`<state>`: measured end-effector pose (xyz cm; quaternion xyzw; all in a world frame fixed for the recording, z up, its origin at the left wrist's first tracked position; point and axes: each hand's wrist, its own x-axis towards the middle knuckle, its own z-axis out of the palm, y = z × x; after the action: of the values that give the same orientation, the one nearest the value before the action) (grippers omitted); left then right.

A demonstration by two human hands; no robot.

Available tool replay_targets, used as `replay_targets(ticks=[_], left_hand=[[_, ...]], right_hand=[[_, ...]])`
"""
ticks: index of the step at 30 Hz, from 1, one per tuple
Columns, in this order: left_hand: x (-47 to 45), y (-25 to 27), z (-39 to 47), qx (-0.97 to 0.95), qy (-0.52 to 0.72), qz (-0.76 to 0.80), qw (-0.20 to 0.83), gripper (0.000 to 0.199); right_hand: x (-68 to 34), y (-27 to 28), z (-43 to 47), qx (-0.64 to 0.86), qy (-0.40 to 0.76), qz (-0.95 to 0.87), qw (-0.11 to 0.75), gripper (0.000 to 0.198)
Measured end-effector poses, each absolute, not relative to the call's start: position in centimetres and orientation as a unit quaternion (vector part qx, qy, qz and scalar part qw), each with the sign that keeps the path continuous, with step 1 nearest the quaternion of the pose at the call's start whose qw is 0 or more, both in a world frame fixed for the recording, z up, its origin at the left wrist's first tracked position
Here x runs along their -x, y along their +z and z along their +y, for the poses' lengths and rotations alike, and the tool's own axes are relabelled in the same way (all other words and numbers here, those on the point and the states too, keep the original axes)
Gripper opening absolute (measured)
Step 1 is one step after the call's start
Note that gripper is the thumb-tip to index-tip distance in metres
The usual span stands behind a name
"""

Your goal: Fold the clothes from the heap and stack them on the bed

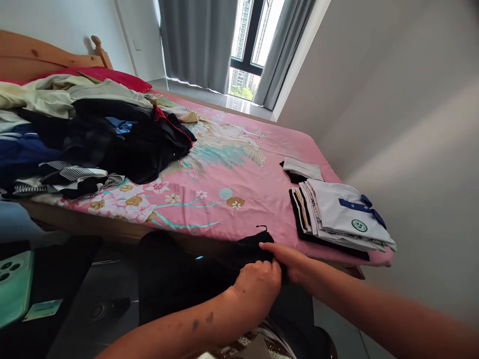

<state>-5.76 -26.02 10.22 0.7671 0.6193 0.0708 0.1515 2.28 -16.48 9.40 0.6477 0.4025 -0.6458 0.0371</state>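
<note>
A black garment (253, 243) with a thin cord end sticking up hangs at the near edge of the bed, over my lap. My left hand (260, 280) is closed on it in a fist, knuckles up. Just beyond, my right hand (286, 257) grips its right end, thumb laid on top. The two hands nearly touch. Much of the garment blends into the dark area below, so its full shape cannot be made out. A small light-blue mark (199, 258) shows on the dark cloth.
A pink floral bedsheet (254, 194) covers the bed. To the right lies a folded stack topped by a white polo shirt (337, 207), with a smaller folded pile (305, 168) behind. Loose clothes (127, 139) are heaped left. A green phone (17, 284) and a card (44, 309) lie lower left.
</note>
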Motion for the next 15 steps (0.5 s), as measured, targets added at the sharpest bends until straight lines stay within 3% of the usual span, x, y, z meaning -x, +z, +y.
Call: replay_targets(ticks=[5, 8, 10, 13, 15], left_hand=[[4.0, 11.0, -25.3, -0.773, 0.145, 0.606, 0.122, 0.042], [4.7, 11.3, -26.3, -0.787, 0.236, 0.543, 0.173, 0.061], [6.1, 11.3, -27.2, -0.79, 0.308, 0.474, 0.236, 0.053], [9.4, 11.2, -27.5, -0.716, 0.443, 0.44, 0.311, 0.024], [12.2, 11.1, -26.9, -0.617, 0.524, 0.492, 0.319, 0.023]], right_hand=[[-2.1, 12.8, -13.2, -0.636, -0.576, 0.514, 0.008, 0.012], [-2.4, 16.2, -11.5, -0.539, -0.598, 0.593, -0.029, 0.018], [-2.6, 19.1, -11.0, -0.473, -0.598, 0.645, -0.05, 0.026], [-3.2, 23.6, -11.4, -0.419, -0.541, 0.727, -0.058, 0.035], [-3.8, 26.4, -12.1, -0.394, -0.484, 0.78, -0.046, 0.038]])
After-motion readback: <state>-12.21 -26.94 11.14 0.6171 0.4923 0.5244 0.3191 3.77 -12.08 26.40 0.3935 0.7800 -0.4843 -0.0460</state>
